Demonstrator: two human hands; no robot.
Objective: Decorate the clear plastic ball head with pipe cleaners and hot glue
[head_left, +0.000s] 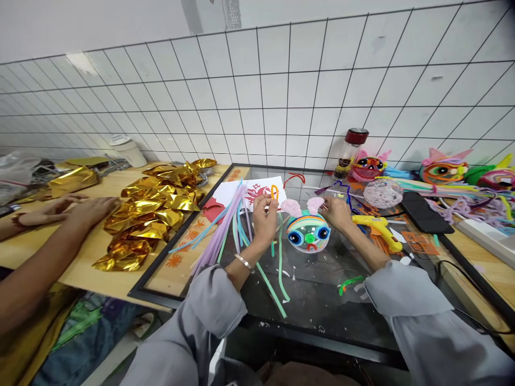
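Note:
My left hand (264, 217) is closed in a pinch on an orange pipe-cleaner loop (274, 192), held just left of a round striped craft head (308, 231) with big blue eyes and pink ears. My right hand (337, 213) is curled behind the head's right ear; what its fingers hold is hidden. A yellow glue gun (377, 227) lies just right of that hand. A bundle of purple, blue and green pipe cleaners (225, 228) fans out to the left of my left wrist.
Another person's hands (68, 210) rest on the wooden table at left beside crumpled gold foil (155, 212). Finished colourful craft heads (368, 166), a jar (349, 153), a black phone (422, 212) and loose pipe cleaners crowd the right. White paper with a red cutout (257, 190) lies behind.

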